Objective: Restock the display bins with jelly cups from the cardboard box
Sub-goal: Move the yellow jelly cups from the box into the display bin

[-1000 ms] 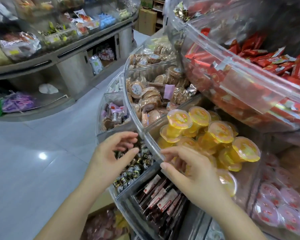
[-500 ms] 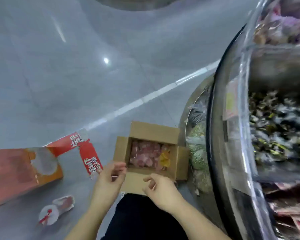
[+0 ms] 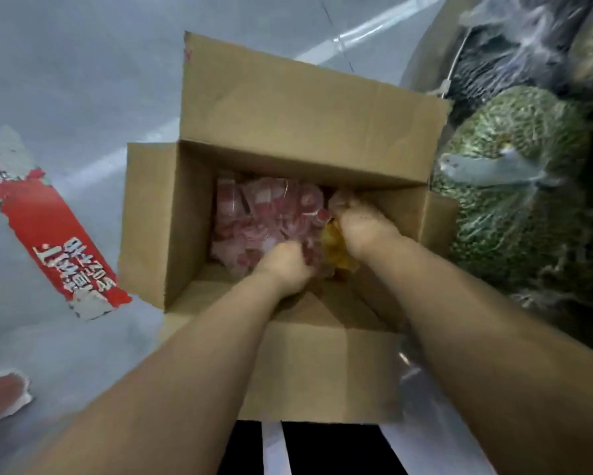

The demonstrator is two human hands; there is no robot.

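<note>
The open cardboard box (image 3: pixel 288 108) stands on the grey floor, flaps spread. Inside lie several pink jelly cups (image 3: pixel 264 210) and a few yellow jelly cups (image 3: pixel 334 245) toward the right. Both my hands are down inside the box. My left hand (image 3: pixel 283 265) is curled among the pink cups. My right hand (image 3: pixel 360 224) is curled over the yellow cups at the right side. The frame is blurred, and the fingers are buried among the cups, so the grip of either hand is unclear. The display bins are out of view.
Clear bags of green and dark sweets (image 3: pixel 514 186) lie right of the box under the stand. A torn red wrapper strip (image 3: pixel 58 241) lies on the floor at left, another scrap (image 3: pixel 0 392) at lower left.
My view dropped from the bins with yellow cups to the floor, then closed in on the box. Both hands went from above the near flap down into the cups.
</note>
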